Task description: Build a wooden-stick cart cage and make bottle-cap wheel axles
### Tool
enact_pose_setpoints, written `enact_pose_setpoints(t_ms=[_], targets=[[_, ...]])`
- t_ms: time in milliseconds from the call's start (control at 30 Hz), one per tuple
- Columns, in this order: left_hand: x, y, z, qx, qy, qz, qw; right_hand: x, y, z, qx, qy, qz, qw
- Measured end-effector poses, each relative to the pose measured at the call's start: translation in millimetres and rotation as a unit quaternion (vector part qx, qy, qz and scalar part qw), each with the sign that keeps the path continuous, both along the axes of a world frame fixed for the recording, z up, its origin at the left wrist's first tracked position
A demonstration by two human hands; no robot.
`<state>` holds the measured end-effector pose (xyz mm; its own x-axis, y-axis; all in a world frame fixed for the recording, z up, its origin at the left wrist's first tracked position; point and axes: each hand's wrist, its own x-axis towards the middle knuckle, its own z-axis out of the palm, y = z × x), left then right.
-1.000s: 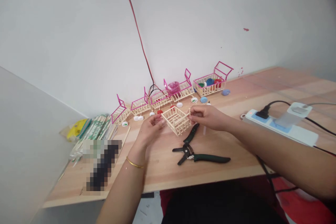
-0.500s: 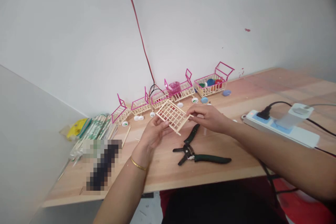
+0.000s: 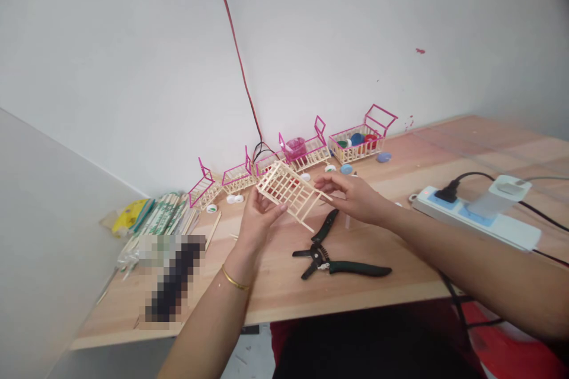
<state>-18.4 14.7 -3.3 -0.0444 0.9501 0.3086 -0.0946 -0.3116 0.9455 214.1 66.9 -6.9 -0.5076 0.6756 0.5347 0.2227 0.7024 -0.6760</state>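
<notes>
Pale wooden-stick basket (image 3: 291, 190), unpainted, held tilted above the wooden table (image 3: 267, 296). Left hand (image 3: 262, 213): thumb and fingers clamped on its left end. Right hand (image 3: 344, 194): at its right end, fingers bent, thumb near a projecting stick; whether the fingertips grip cannot be told. Hands apart, basket between. Pliers (image 3: 316, 256), dark-handled, lie open on the table below the basket. Behind, along the wall: row of pink-trimmed carts (image 3: 355, 142), the rightmost holding coloured caps. White power strip (image 3: 475, 216) at right; bundled sticks (image 3: 162, 216) at left.
</notes>
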Motion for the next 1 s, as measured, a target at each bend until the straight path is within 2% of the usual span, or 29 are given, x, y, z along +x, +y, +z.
enact_pose_setpoints(t_ms=[133,400,533,667,1000], targets=[[-1,0,0.5,-0.012,0.0,-0.011,1.0,1,3,-2.5,-0.011,-0.003,-0.015,1.0],[-2,-1,2.5,-0.097,-0.059,-0.06,0.992,1,5,-3.6,-0.056,0.017,-0.03,0.998],[-1,-1,2.9,-0.128,-0.08,-0.066,0.986,2,3,-4.6,-0.085,0.02,0.011,0.996],[0,0,2.1,-0.144,-0.089,-0.066,0.983,1,-2,-2.8,-0.077,-0.005,0.062,0.995],[-1,2,-5.0,-0.16,-0.084,-0.076,0.981,2,-4,1.5,-0.065,-0.04,0.078,0.994]])
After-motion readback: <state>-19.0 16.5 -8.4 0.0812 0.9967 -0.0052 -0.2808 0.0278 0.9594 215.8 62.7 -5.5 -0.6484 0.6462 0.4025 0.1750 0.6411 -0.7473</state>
